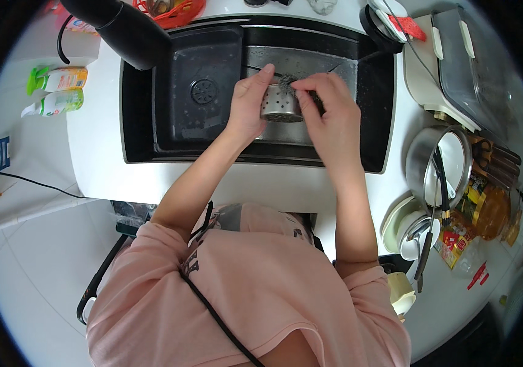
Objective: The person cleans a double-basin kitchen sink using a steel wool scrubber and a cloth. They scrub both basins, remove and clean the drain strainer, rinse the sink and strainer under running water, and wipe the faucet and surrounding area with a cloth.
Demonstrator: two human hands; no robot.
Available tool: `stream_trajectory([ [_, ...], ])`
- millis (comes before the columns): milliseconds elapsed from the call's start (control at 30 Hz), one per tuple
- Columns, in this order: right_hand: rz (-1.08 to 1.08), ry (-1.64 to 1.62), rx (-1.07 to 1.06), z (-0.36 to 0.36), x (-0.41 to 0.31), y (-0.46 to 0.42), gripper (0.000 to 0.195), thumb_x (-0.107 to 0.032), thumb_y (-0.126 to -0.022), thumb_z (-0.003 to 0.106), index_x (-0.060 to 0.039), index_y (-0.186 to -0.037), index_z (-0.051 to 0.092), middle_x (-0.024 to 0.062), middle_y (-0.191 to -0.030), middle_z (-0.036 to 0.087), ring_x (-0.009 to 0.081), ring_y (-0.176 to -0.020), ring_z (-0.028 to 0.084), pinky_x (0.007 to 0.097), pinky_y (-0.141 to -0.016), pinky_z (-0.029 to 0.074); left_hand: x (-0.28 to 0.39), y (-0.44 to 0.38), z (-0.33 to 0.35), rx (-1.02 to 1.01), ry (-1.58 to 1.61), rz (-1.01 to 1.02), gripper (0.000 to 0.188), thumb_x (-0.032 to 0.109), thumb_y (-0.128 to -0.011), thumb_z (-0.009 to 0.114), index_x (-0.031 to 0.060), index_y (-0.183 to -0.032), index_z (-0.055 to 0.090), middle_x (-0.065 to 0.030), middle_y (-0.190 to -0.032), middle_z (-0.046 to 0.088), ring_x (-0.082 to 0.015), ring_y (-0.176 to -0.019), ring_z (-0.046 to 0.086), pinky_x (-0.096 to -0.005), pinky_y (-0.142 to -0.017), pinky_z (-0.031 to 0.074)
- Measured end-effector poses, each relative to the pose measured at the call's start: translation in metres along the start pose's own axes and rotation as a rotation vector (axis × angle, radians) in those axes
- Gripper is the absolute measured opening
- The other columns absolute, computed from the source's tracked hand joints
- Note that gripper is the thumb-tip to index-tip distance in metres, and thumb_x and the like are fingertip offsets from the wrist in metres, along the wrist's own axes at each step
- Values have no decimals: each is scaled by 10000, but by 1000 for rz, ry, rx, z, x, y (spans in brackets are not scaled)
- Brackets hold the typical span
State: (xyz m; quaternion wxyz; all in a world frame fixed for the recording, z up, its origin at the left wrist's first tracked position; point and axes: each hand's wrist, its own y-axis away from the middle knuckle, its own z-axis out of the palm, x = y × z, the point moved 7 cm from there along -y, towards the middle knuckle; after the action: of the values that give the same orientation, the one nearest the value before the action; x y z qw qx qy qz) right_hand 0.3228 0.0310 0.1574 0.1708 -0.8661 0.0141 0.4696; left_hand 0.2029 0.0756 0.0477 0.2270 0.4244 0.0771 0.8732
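Observation:
Over the black sink [259, 158], my left hand [249, 103] grips a perforated stainless steel container [282, 103] by its left side, thumb up along the rim. A grey steel wool scourer [287, 84] is pinched between the thumb and fingers of my right hand [330, 105], and it touches the container's upper edge. The container is tilted, and its inside cannot be seen. Below the hands lies the sink's metal-coloured basin floor [284, 133], with a black tray with a drain [204, 91] to the left.
A black faucet [124, 34] reaches over the sink's upper left. Two pump bottles [62, 102] lie in view at left. To the right stand a steel pot [419, 156], stacked bowls [394, 225], a dish box with a clear lid [463, 69] and an oil bottle [493, 211].

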Motion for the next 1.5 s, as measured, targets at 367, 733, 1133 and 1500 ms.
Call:
stream_trajectory([
  [367, 474, -389, 112, 2, 61, 35, 77, -32, -825, 604, -8, -898, 606, 0, -780, 584, 40, -666, 487, 174, -608, 396, -20, 8, 4, 133, 240, -144, 257, 297, -903, 519, 44, -883, 561, -84, -814, 620, -158, -712, 621, -291, -637, 508],
  [733, 339, -351, 310, -37, 47, 21, 78, -36, -838, 603, -23, -914, 605, -30, -788, 545, 30, -680, 444, 151, -612, 363, -28, -2, -1, 34, -90, -123, 249, 289, -879, 572, 79, -746, 578, -22, -703, 595, -99, -636, 572, -241, -591, 457],
  [1133, 304, -335, -2, -11, 35, 26, 90, -25, -792, 621, -25, -882, 616, 49, -899, 555, 112, -789, 533, 211, -686, 416, -25, 4, 5, 65, 445, -327, 295, 354, -865, 566, 65, -923, 562, -93, -857, 605, -219, -815, 605, -366, -721, 501],
  [1500, 412, -220, -192, -3, 59, 17, 96, -36, -791, 618, -8, -882, 619, 51, -803, 582, 112, -703, 539, 224, -640, 423, -11, 1, 4, 101, 182, -218, 254, 268, -884, 552, 18, -925, 561, -108, -845, 618, -192, -756, 618, -321, -675, 499],
])
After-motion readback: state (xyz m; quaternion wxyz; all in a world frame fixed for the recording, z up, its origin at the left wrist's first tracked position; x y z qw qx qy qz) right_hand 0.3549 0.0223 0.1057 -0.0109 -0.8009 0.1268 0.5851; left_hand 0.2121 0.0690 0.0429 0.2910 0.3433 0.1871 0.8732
